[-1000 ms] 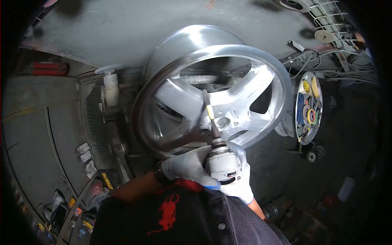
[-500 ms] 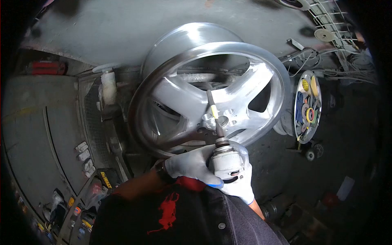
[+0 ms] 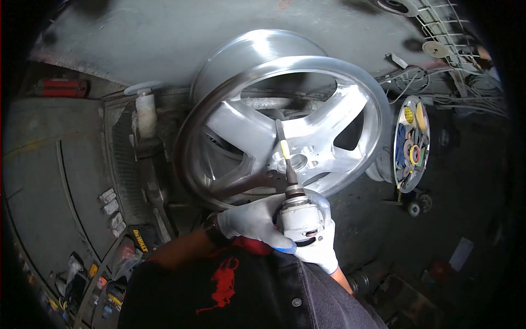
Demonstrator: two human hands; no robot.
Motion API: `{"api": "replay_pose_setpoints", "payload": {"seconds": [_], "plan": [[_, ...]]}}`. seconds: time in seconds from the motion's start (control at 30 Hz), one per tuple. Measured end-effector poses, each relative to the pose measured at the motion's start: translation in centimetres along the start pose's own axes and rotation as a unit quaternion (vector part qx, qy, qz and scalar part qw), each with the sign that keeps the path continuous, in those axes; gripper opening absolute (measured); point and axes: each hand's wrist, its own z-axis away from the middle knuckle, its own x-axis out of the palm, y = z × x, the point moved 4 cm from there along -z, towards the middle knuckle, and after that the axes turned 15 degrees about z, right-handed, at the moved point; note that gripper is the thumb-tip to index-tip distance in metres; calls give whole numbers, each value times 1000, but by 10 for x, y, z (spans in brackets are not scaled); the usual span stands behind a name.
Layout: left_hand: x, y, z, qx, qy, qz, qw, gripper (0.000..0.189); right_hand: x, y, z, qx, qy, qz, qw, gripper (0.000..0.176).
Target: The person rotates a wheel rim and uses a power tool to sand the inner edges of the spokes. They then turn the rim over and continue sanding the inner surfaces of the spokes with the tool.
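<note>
A bare metal car wheel (image 3: pixel 320 123) with broad spokes stands tilted in front of me, its upper faces bright and its lower left side darker. In both gloved hands I hold a whitish power tool that looks like a die grinder (image 3: pixel 301 221). From its nose a long, thin bit (image 3: pixel 285 149) with a yellow band reaches over the hub, its tip right at the edge between two spokes. My left hand (image 3: pixel 253 219) is closed round the body from the left. My right hand (image 3: pixel 320 249) wraps it from below and the right, its fingers partly hidden.
At the right, a round tray (image 3: pixel 402 118) holds abrasive discs and other small items. Cables (image 3: pixel 446 77) and a wire rack (image 3: pixel 441 27) are at the upper right. To the left, a white-wrapped tool (image 3: pixel 146 115) stands upright, and a red cylinder (image 3: pixel 60 88) lies farther back.
The die grinder and both hands have shifted slightly left. The bit's tip has moved a little left along the spoke edge; the wheel stays in place.
</note>
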Motion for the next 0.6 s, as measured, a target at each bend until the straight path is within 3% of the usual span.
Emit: {"api": "replay_pose_setpoints", "payload": {"seconds": [0.13,0.23,0.3,0.43,0.5,0.6], "plan": [[1,0,0,-3,-6,-4,1000,77,2,4,6,45,9,-59,997,86],[2,2,2,-2,2,-22,1000,78,3,1,4,-5,18,-57,998,85],[1,3,2,-1,5,-26,1000,78,0,-1,3,44,21,-98,994,84],[0,0,4,-17,-12,-15,1000,79,-2,-4,3,51,25,-46,997,86],[0,2,11,-32,-1,-9,999,80,1,-5,4,57,13,-109,992,87],[7,15,20,-15,31,-25,999,81,2,-8,-5,12,15,-120,993,86]]}}
